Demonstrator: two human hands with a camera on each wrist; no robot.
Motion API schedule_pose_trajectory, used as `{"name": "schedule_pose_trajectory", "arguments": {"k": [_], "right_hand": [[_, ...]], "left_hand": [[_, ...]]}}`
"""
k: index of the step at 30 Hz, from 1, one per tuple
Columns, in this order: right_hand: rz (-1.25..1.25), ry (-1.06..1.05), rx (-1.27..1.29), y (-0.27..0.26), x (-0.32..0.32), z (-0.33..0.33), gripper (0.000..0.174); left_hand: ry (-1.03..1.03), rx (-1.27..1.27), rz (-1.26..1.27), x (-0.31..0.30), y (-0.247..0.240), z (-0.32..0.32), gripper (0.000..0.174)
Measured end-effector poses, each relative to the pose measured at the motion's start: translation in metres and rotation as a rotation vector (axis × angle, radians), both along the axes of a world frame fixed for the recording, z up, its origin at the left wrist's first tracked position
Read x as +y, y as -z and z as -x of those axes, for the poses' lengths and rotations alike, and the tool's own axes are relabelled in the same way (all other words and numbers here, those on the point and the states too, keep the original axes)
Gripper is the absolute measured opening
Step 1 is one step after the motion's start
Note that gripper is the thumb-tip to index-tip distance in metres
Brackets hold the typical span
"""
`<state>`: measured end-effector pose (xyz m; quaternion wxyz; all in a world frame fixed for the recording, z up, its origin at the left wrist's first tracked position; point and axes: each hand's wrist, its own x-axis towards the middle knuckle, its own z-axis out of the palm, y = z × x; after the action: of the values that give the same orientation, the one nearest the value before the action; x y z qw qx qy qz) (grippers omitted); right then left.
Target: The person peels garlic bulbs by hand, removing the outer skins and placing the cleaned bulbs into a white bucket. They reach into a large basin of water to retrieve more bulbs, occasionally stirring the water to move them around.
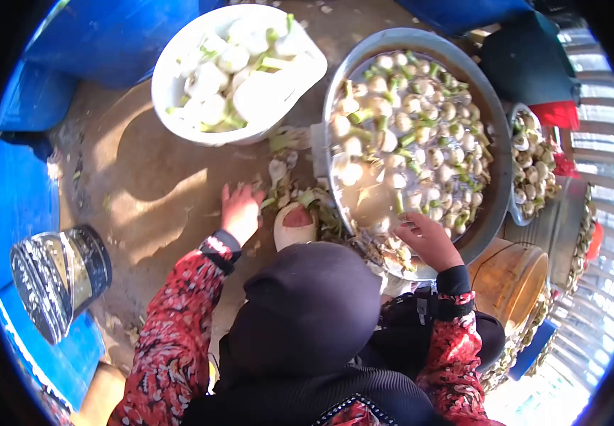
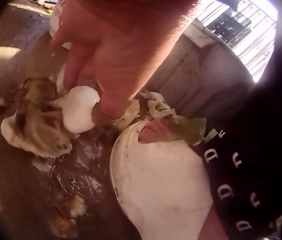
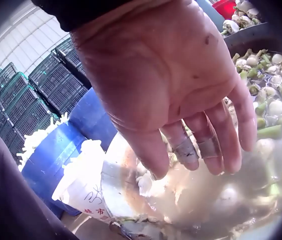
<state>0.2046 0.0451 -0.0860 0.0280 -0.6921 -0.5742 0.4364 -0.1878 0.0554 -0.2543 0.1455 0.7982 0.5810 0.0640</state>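
Observation:
My left hand (image 1: pixel 241 213) hangs low over the floor with its fingers spread, close to a white shoe (image 1: pixel 296 226). In the left wrist view, its thumb and fingers overlap a white peeled piece (image 2: pixel 80 109) lying among wet garlic skins (image 2: pixel 41 125). My right hand (image 1: pixel 427 238) is over the near rim of a big metal tub (image 1: pixel 497 128), its fingers extended and apart. Bands wrap two of its fingers (image 3: pixel 210 147). Beneath it, garlic bulbs (image 1: pixel 431 135) with short green stems float in murky water.
A white tub (image 1: pixel 161 106) of cleaned bulbs stands ahead, left of the metal tub. A stained bucket (image 1: pixel 62 280) is at far left, an orange bucket (image 1: pixel 513 280) at right. Blue barrels (image 3: pixel 51 160) and stacked crates (image 3: pixel 31 100) stand farther off.

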Motion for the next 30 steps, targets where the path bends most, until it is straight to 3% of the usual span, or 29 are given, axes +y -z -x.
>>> {"name": "schedule_pose_trajectory", "arguments": {"k": [2, 4, 6, 8, 11, 12, 13, 14, 15, 17, 18, 20, 23, 27, 28, 30], "right_hand": [[0.0, 0.027, -0.054, -0.006, 0.004, -0.004, 0.045], [-0.03, -0.001, -0.095, -0.005, 0.004, 0.001, 0.044], [-0.09, -0.017, -0.081, 0.014, 0.006, -0.001, 0.044], [-0.053, -0.021, 0.014, -0.001, 0.014, 0.012, 0.042], [-0.562, -0.218, -0.02, 0.022, 0.035, -0.002, 0.037], [-0.534, -0.199, -0.075, 0.013, 0.054, 0.007, 0.036], [-0.5, -0.181, -0.124, 0.006, 0.074, 0.014, 0.035], [-0.55, -0.252, -0.142, 0.013, 0.092, 0.014, 0.036], [-0.645, -0.274, -0.125, 0.02, 0.107, 0.018, 0.039], [-0.632, -0.284, -0.224, 0.036, 0.143, 0.027, 0.041], [-0.67, -0.298, -0.307, 0.048, 0.16, 0.031, 0.043], [-0.475, -0.378, -0.467, 0.057, 0.198, 0.041, 0.049], [-0.334, -0.516, -0.63, 0.069, 0.228, 0.056, 0.061], [-0.133, -0.548, -0.659, 0.099, 0.244, 0.058, 0.07], [-0.042, -0.543, -0.651, 0.1, 0.239, 0.059, 0.07], [0.087, -0.476, -0.506, 0.105, 0.219, 0.049, 0.066]], "left_hand": [[-0.015, -0.029, 0.321, 0.006, -0.001, 0.011, 0.032], [0.193, 0.212, 0.224, -0.007, 0.006, 0.023, 0.025], [0.182, 0.284, 0.078, -0.025, 0.043, 0.032, 0.018], [0.141, 0.308, 0.088, -0.027, 0.039, 0.03, 0.017], [0.076, 0.018, 0.22, -0.016, -0.012, 0.032, 0.02], [0.083, 0.026, 0.217, -0.009, -0.036, 0.035, 0.02], [0.046, -0.135, 0.242, -0.003, -0.063, 0.037, 0.025], [0.004, -0.293, 0.262, 0.004, -0.091, 0.038, 0.029], [0.004, -0.276, 0.26, 0.012, -0.121, 0.039, 0.029], [-0.138, -0.713, 0.384, 0.024, -0.18, 0.041, 0.042], [-0.066, -0.669, 0.191, 0.03, -0.205, 0.042, 0.046], [-0.122, -0.626, 0.069, 0.047, -0.249, 0.044, 0.044], [-0.116, -0.425, -0.242, 0.084, -0.248, 0.062, 0.042], [-0.114, -0.352, -0.038, 0.138, -0.241, 0.055, 0.041], [-0.038, -0.332, -0.107, 0.146, -0.231, 0.056, 0.041], [-0.087, -0.587, 0.079, 0.151, -0.237, 0.035, 0.038]]}}
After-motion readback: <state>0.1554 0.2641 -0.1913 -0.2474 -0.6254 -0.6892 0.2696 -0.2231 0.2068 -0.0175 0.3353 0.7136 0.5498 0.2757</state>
